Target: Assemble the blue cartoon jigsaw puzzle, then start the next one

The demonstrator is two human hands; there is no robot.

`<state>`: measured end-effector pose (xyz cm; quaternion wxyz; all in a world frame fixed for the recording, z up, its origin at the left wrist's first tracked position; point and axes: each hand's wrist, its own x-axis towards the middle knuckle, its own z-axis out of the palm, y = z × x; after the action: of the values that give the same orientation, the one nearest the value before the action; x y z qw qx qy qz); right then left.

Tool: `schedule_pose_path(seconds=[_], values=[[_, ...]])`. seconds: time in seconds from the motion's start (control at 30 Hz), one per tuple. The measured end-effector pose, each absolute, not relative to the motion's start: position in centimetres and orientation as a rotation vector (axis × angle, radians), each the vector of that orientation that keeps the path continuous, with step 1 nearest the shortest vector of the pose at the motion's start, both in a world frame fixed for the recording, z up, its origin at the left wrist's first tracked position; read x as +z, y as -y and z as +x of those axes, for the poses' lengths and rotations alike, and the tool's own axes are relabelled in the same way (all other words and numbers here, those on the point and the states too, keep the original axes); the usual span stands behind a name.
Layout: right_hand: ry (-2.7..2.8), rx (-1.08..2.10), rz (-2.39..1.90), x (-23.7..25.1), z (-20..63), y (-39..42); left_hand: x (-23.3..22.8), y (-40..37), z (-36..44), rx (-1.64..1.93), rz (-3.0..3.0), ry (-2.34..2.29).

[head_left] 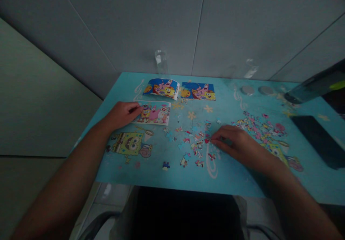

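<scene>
My left hand is closed at the left edge of a picture card with pink and yellow cartoon figures, its fingertips on the card. My right hand reaches in from the right with thumb and forefinger pinched at a small reddish jigsaw piece. That piece is at the right side of a loose scatter of jigsaw pieces in the middle of the table. Apart from the scatter, nearer the front edge, lies a dark blue and cream jigsaw piece.
A larger heap of jigsaw pieces lies beyond my right hand. Behind are a curled blue picture sheet, a flat blue picture, two clear jars and two round lids. A dark phone-like slab and a bottle are at right.
</scene>
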<state>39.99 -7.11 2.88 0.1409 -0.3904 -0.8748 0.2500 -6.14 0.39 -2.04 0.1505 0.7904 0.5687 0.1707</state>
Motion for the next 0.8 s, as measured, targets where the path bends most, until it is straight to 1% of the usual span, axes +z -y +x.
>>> schedule_pose_path(seconds=[0.23,0.8], values=[[2.581,0.619,-1.117,1.6,39.4,7.1,-1.9,-0.5,-6.0,0.472,2.336,-1.617],[2.567,0.613,-1.095,1.5,39.8,6.7,-1.9,-0.5,-6.0,0.474,2.338,-1.621]])
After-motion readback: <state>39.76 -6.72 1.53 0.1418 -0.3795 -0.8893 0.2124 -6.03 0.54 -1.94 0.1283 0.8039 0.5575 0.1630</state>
